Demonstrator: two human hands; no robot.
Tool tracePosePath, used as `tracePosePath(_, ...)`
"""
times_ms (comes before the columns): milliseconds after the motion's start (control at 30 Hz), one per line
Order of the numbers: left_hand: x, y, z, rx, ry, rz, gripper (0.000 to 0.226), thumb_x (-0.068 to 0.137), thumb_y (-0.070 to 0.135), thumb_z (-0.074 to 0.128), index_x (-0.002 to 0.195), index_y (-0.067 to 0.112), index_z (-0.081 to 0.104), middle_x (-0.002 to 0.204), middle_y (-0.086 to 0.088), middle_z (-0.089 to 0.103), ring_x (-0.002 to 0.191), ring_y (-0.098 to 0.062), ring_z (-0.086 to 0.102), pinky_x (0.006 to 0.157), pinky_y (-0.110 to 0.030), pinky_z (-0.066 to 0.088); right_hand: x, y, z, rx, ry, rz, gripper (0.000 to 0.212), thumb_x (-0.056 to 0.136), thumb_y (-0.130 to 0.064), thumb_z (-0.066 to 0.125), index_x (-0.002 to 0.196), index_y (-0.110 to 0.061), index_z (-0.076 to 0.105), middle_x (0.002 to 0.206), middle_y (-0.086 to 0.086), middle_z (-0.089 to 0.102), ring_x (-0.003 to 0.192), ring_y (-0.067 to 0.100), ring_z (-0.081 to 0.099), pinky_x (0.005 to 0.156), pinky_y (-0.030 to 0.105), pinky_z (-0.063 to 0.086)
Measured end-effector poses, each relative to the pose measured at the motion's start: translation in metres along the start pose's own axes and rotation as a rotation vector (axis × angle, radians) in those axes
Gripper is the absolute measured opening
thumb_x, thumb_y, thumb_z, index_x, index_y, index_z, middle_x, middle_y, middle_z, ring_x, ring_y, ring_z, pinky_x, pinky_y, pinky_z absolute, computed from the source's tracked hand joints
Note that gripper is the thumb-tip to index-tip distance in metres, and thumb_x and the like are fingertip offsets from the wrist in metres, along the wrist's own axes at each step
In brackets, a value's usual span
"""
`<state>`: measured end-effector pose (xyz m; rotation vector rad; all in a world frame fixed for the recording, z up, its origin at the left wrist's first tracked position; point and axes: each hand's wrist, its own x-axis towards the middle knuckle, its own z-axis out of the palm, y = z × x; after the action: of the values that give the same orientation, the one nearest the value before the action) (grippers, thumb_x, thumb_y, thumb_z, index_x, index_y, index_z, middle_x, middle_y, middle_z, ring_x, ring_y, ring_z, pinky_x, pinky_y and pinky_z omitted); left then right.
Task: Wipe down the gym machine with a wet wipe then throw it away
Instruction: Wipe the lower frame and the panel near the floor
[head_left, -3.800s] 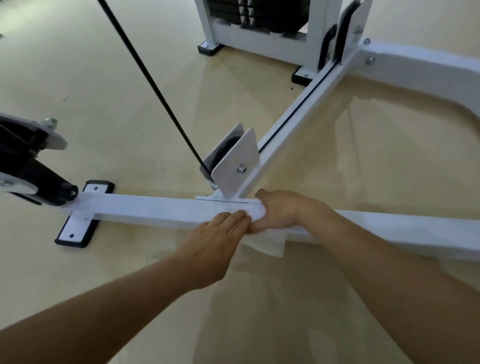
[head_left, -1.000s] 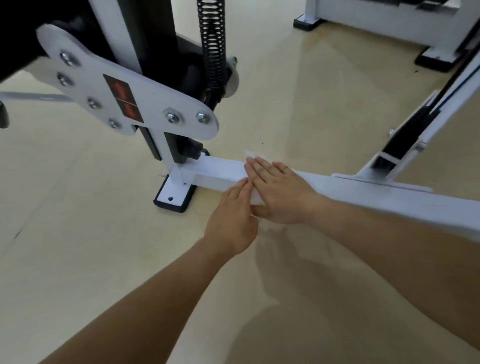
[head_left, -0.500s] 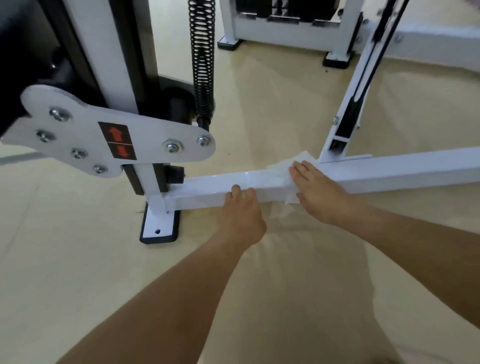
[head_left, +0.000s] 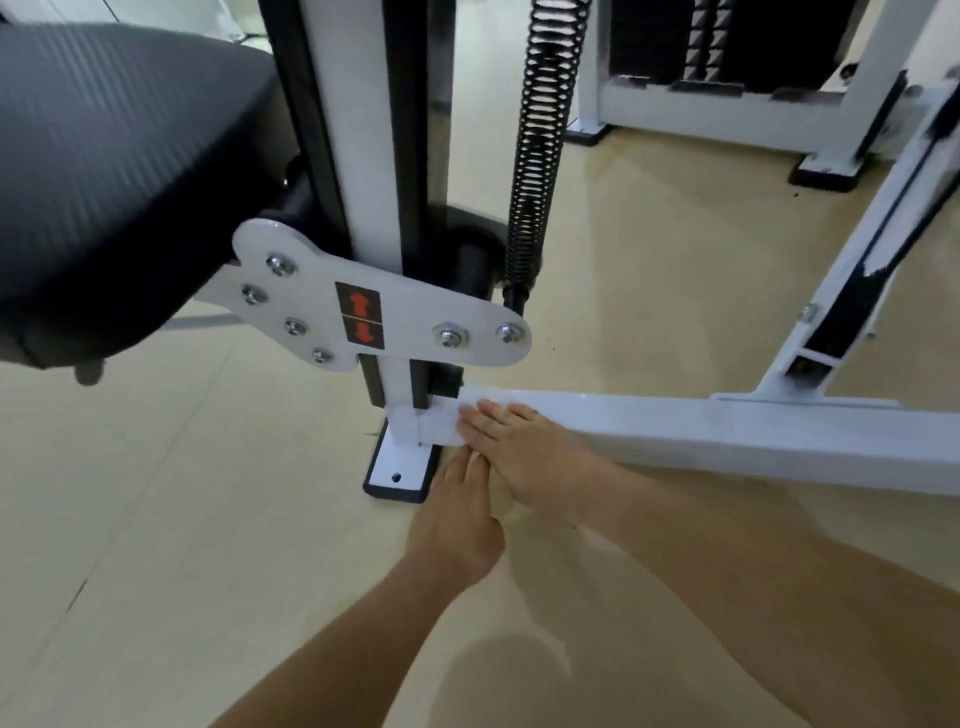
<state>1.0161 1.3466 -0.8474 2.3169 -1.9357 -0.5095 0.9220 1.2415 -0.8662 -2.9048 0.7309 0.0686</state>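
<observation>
The gym machine's white base bar (head_left: 727, 431) runs low across the floor from the upright post on the left to the right edge. A white wet wipe (head_left: 441, 423) is draped over the bar's left end, beside the post. My right hand (head_left: 524, 457) lies flat on the bar with straight fingers pressing the wipe. My left hand (head_left: 460, 514) sits just below and in front of the bar, its fingers reaching up under the right hand toward the wipe's lower edge; whether they pinch it is hidden.
A black padded seat (head_left: 114, 171) overhangs at upper left. A white bracket plate (head_left: 384, 317) with red arrows and a black coil spring (head_left: 540, 135) stand on the post. A black foot pad (head_left: 400, 473) sits under the post. A diagonal white brace (head_left: 852, 291) rises on the right.
Both hands have slid the wipe left along the base bar to its end at the post. The view has shifted closer, bringing the seat into sight.
</observation>
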Motion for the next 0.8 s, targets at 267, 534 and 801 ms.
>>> tracePosePath(267,0.026,0.018,0.008,-0.215,0.033,-0.192,0.079,0.086,0.008,0.054,0.153,0.012,0.012,0.154,-0.004,0.028,0.141,-0.019,0.026,0.114,-0.03,0.027,-0.042,0.063,0.007,0.005,0.085,0.21,0.062,0.096,-0.034,0.032,0.151,-0.006,0.029,0.157,0.012,0.03,0.142,0.025,0.036,0.114,0.039,0.029)
tracePosePath(534,0.025,-0.003,0.003,-0.506,0.111,-0.458,0.073,0.084,0.0,0.051,0.151,0.011,0.023,0.149,-0.001,0.037,0.14,-0.018,0.032,0.112,-0.032,0.032,0.02,-0.015,0.018,0.065,0.149,0.233,0.066,0.101,-0.021,0.03,0.154,-0.007,-0.008,0.163,0.01,-0.007,0.15,0.023,-0.007,0.12,0.042,-0.007)
tracePosePath(801,0.014,-0.044,-0.023,-1.011,0.104,-0.652,0.053,0.086,-0.005,0.049,0.121,0.035,0.058,0.124,0.01,0.059,0.101,-0.013,0.058,0.086,-0.029,0.045,0.05,-0.046,0.043,0.126,0.273,0.047,0.048,0.068,-0.023,0.078,0.114,-0.01,0.072,0.125,0.006,0.067,0.121,0.021,0.06,0.103,0.036,0.044)
